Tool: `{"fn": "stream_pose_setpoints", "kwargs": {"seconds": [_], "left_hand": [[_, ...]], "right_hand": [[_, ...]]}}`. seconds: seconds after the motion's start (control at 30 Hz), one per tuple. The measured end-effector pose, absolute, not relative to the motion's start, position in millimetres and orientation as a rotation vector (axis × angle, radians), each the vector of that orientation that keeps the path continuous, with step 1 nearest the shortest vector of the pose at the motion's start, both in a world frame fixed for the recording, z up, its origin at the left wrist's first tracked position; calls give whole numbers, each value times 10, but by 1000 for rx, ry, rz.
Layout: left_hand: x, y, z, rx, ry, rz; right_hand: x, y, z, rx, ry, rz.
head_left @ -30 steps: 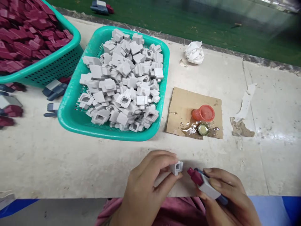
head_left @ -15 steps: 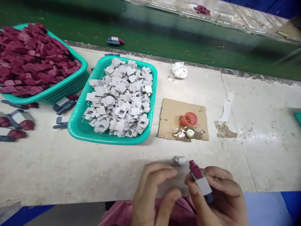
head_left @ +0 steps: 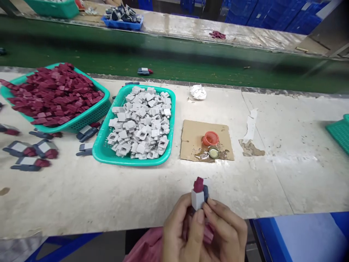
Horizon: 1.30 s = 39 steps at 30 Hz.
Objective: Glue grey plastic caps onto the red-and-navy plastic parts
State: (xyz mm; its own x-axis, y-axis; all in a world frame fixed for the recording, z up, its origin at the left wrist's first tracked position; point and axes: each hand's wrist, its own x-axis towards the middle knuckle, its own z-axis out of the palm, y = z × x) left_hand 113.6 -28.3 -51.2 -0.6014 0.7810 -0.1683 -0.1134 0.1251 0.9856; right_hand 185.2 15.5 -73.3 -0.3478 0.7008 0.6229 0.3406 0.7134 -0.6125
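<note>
My left hand [head_left: 178,233] pinches a small plastic assembly [head_left: 197,199] of a light grey block, a maroon tip and a dark blue part. My right hand [head_left: 227,229] is closed against it, its fingertips on the dark blue side. Lower between the palms shows a maroon piece [head_left: 208,233]; which hand holds it I cannot tell. Just behind the assembly, a grey piece [head_left: 207,182] on the table is mostly hidden. Farther off stand a green basket of grey pieces [head_left: 141,127] and a green basket of maroon pieces [head_left: 58,96].
Similar assemblies [head_left: 28,163] lie at the left. A cardboard piece [head_left: 188,140] bears a red cup [head_left: 211,138], a bottle cap [head_left: 213,153] and wet liquid. Crumpled paper [head_left: 198,92] lies near the green belt [head_left: 177,69], which carries one assembly [head_left: 145,71].
My left hand has closed onto the assembly, which was in my right hand alone. The assembly now stands more upright and farther left. The view has tilted up, showing more of the far side.
</note>
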Motion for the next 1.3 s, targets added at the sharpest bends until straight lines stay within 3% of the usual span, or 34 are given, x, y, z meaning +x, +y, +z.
{"fn": "stream_pose_setpoints", "kwargs": {"seconds": [0.3,0.67,1.13,1.3], "left_hand": [[699,-384,-427,999,2102,1415],[816,-360,-526,888,1887,1424],[801,-325,-572,1054,1981,1277],[766,-327,-573,1063,1963,1255]], "right_hand": [[2022,728,-875,-915,-2318,388],[2097,688,-749,-760,-2188,872],[2100,700,-796,-811,-2132,779],[2125,708,-798,-850,-2145,928]]}}
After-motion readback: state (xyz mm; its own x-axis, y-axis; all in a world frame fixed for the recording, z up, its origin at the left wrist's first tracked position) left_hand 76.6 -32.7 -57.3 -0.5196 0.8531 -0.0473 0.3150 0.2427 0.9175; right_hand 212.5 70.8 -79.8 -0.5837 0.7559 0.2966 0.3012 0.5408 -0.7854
